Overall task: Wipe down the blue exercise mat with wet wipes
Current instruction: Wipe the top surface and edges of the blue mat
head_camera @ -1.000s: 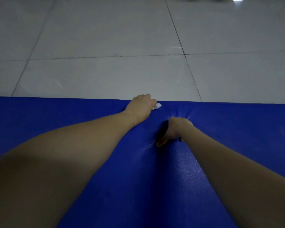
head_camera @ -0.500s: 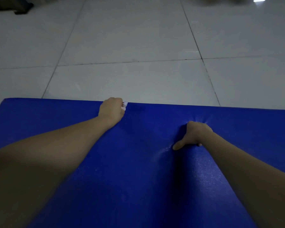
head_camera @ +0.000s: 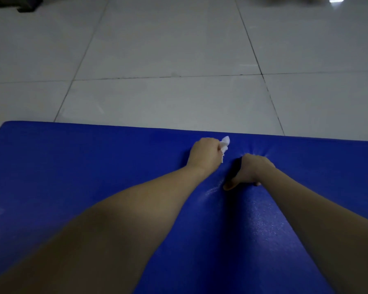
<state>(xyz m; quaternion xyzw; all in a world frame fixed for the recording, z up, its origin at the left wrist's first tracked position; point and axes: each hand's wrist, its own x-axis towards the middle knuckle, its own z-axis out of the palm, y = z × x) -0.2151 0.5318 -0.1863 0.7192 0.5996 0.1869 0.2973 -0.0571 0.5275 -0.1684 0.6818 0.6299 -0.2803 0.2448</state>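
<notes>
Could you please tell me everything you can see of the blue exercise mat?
The blue exercise mat lies flat on the pale tiled floor, its straight far edge and rounded far left corner in view. It looks like foam, finely grained, with a faint sheen and pale streaks. The right hand presses down near the far edge, denting it so that creases fan out around it. Beside it the left hand rests on the mat, gripping a crumpled white wipe.
</notes>
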